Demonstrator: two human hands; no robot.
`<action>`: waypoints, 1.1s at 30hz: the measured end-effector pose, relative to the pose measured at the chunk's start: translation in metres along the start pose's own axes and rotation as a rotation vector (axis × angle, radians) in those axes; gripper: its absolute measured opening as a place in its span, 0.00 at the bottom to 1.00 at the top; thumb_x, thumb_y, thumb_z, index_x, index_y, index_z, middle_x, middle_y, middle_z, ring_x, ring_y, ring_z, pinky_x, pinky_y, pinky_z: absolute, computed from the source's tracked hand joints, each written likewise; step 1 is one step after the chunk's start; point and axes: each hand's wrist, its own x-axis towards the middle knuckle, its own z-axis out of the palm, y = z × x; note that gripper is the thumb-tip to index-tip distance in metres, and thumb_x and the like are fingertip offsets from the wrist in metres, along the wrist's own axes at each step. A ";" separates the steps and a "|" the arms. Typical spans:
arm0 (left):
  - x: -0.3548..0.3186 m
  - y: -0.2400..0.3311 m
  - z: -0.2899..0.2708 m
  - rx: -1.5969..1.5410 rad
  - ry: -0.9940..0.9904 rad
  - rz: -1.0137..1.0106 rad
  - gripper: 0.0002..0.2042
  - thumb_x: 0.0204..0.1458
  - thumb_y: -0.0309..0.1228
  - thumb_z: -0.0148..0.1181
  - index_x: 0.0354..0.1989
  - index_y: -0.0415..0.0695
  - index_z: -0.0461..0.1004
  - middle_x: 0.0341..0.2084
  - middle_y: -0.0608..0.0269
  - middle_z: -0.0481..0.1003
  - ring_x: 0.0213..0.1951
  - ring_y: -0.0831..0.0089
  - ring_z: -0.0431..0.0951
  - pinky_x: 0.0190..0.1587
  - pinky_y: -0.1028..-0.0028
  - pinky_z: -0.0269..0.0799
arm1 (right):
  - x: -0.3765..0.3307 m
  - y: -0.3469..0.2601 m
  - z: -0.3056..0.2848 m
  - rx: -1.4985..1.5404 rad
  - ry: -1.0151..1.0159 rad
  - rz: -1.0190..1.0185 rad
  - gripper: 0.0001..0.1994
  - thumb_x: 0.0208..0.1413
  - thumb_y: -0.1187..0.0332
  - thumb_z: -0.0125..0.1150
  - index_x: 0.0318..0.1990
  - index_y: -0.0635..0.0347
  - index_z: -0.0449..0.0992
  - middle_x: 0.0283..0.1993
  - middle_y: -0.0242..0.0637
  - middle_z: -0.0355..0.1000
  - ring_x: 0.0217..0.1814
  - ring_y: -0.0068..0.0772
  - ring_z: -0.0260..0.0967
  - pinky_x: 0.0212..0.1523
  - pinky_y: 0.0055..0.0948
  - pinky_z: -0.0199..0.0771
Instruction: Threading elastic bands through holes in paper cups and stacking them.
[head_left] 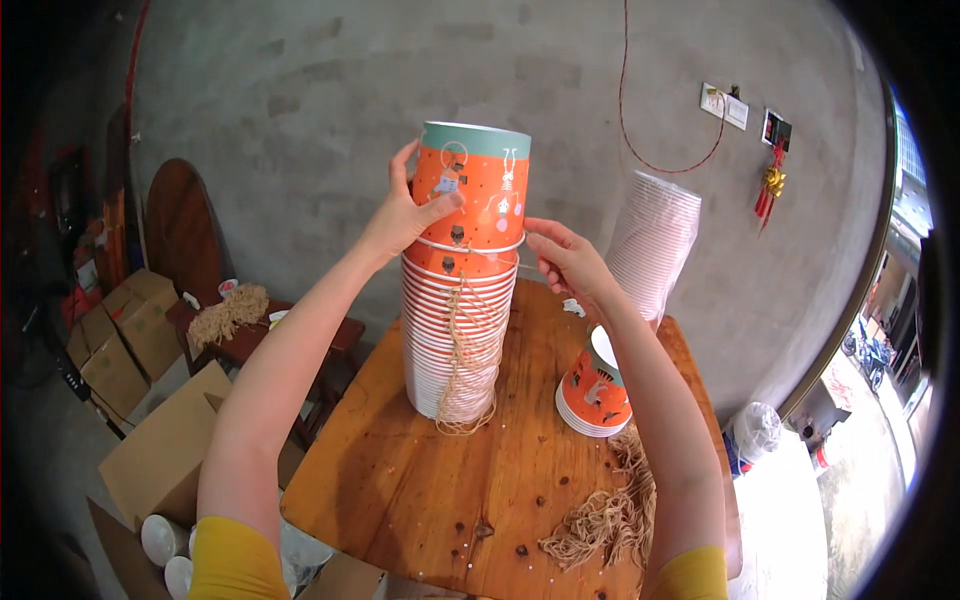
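Note:
A tall stack of white-rimmed paper buckets (455,345) stands upside down on the wooden table, in front of me. At its top is an orange paper bucket (480,190) with a teal band and printed figures. My left hand (408,212) is wrapped round the left side of this bucket, thumb across its front. Beside its lower rim on the right, my right hand (565,255) is closed in a pinch. A thin string seems to run from the rim to those fingers; its end is hidden. Beige string loops (465,370) hang down the stack's front.
Right of the stack stand a shorter group of orange buckets (595,390) and a tall plastic-wrapped stack (655,235). A bundle of beige strings (605,520) lies at the table's near right. Cardboard boxes (165,440) and a stool (335,340) with more string are at left.

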 end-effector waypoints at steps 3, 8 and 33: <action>-0.006 -0.002 0.000 0.007 -0.013 -0.009 0.58 0.39 0.55 0.73 0.69 0.48 0.34 0.64 0.42 0.54 0.65 0.53 0.58 0.66 0.56 0.56 | 0.000 0.009 0.002 -0.004 -0.010 0.018 0.22 0.63 0.59 0.56 0.62 0.51 0.66 0.22 0.18 0.61 0.20 0.09 0.55 0.19 0.12 0.57; -0.013 -0.005 -0.002 0.011 -0.043 -0.052 0.58 0.39 0.57 0.72 0.69 0.50 0.34 0.64 0.42 0.57 0.65 0.54 0.59 0.66 0.56 0.55 | -0.002 0.021 0.003 -0.010 -0.041 0.009 0.23 0.63 0.60 0.56 0.64 0.51 0.64 0.23 0.19 0.62 0.21 0.09 0.57 0.20 0.13 0.58; -0.107 -0.033 -0.014 0.189 0.334 0.232 0.23 0.63 0.35 0.52 0.65 0.46 0.59 0.58 0.54 0.66 0.57 0.69 0.66 0.60 0.69 0.62 | -0.094 0.109 -0.078 -0.813 0.219 -0.137 0.22 0.58 0.60 0.58 0.60 0.53 0.69 0.56 0.42 0.71 0.51 0.40 0.73 0.47 0.36 0.75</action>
